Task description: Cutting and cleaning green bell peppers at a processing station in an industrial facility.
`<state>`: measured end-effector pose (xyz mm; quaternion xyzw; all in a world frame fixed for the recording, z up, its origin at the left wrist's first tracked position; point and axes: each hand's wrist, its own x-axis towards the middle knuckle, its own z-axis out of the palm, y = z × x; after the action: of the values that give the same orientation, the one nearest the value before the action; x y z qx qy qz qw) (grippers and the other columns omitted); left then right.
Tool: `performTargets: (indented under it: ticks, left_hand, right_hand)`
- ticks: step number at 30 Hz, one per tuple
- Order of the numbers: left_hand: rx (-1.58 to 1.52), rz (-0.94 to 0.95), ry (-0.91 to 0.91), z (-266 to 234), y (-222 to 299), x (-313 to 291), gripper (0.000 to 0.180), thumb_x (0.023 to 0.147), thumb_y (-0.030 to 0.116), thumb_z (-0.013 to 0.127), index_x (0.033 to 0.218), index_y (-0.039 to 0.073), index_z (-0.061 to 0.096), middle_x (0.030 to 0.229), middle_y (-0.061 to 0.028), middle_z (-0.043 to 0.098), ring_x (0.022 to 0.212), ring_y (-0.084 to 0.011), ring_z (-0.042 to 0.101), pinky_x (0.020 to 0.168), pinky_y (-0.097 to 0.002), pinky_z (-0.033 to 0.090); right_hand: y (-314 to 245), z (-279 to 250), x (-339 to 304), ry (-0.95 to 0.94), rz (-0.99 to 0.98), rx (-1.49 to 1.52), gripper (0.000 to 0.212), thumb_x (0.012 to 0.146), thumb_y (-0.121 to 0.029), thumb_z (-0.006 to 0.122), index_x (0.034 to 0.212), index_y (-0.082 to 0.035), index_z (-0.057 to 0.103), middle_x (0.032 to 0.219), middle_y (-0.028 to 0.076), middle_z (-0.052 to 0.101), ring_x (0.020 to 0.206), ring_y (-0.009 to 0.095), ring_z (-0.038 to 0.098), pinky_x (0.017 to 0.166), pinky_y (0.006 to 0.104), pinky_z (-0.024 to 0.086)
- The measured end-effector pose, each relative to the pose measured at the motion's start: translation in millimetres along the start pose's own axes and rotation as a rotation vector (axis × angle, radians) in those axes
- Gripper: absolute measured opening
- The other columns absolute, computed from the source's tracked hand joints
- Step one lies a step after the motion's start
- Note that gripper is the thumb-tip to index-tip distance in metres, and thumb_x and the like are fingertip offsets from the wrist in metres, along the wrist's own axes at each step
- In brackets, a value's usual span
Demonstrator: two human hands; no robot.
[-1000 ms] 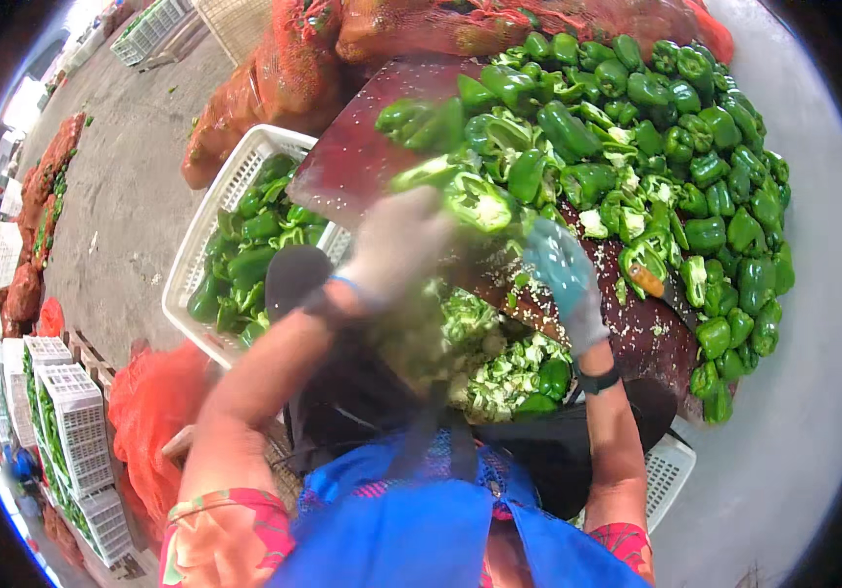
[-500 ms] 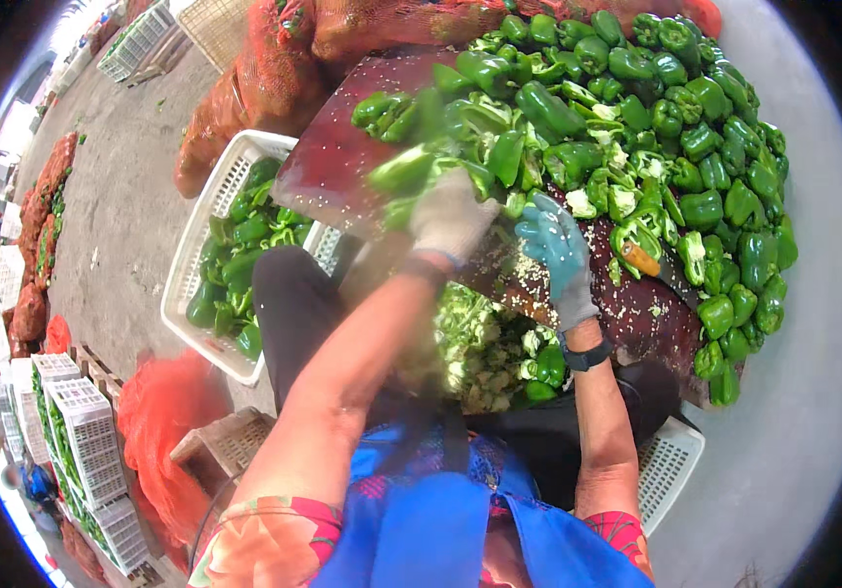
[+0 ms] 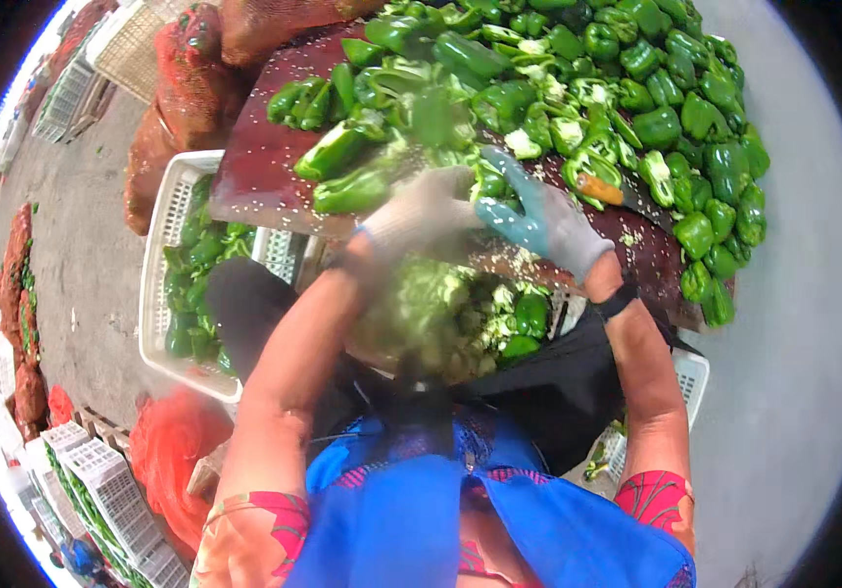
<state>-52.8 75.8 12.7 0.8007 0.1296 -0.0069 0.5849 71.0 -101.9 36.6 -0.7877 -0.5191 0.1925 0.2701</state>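
Note:
A green bell pepper (image 3: pixel 492 184) is held between my two gloved hands, just above the near edge of the dark red board. My right hand (image 3: pixel 550 227), in a teal and grey glove, curls its fingers around the pepper's right side. From the left, my left hand (image 3: pixel 419 212), in a whitish glove, closes on the same pepper; its fingers are partly blurred. Halved green peppers (image 3: pixel 342 152) lie beyond my left hand. To the right of my hands, a knife with an orange-brown handle (image 3: pixel 599 189) rests on the board among cut peppers.
Whole green peppers (image 3: pixel 680 122) are heaped on the right of the seed-strewn board (image 3: pixel 254 176). A white crate (image 3: pixel 151 314) of peppers stands at my left. Pale cores and scraps (image 3: pixel 431 304) lie below my hands. Red mesh sacks (image 3: pixel 186 88) stand behind; another white crate (image 3: pixel 692 382) is at right.
My right hand has turned inward and moved left, and its fingers now wrap a pepper. My left hand has drawn back from the cut pieces to meet it. The whole view has shifted.

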Motion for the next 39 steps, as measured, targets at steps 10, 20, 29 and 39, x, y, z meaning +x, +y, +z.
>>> performTargets:
  ticks: [10,20,29,39]
  left_hand:
    - [-0.439,0.005,-0.274,22,-32,18,0.042,0.085,0.021,0.073,0.120,-0.001,0.063,0.100,-0.0041,0.069,0.080,-0.0100,0.061,0.068,-0.0259,0.052]
    - [-0.499,-0.017,-0.244,42,-58,24,0.048,0.096,0.018,0.067,0.138,0.000,0.052,0.127,-0.0085,0.065,0.111,-0.0171,0.063,0.091,-0.0321,0.055]
    - [0.058,0.393,-0.020,45,-75,5,0.051,0.094,0.026,0.061,0.140,0.004,0.055,0.129,-0.0097,0.060,0.110,-0.0171,0.058,0.083,-0.0324,0.054]
    - [0.584,0.571,-0.003,40,-56,18,0.059,0.074,0.011,0.078,0.132,0.010,0.061,0.117,-0.0210,0.063,0.108,-0.0389,0.062,0.093,-0.0440,0.052]
  right_hand:
    - [36,15,15,-0.047,0.021,-0.021,0.055,0.100,-0.044,0.056,0.146,-0.014,0.051,0.113,0.025,0.069,0.104,0.045,0.065,0.088,0.0479,0.053]
    - [44,42,42,0.156,0.273,-0.069,0.056,0.099,-0.058,0.045,0.106,-0.010,0.073,0.101,0.026,0.070,0.096,0.048,0.065,0.086,0.0547,0.052]
    - [61,52,64,0.237,0.323,-0.085,0.043,0.100,-0.042,0.052,0.119,-0.009,0.070,0.110,0.028,0.066,0.106,0.044,0.063,0.087,0.0473,0.052]
    - [111,65,65,0.191,0.314,-0.030,0.048,0.097,-0.047,0.056,0.119,-0.007,0.069,0.113,0.028,0.068,0.108,0.044,0.065,0.092,0.0482,0.051]
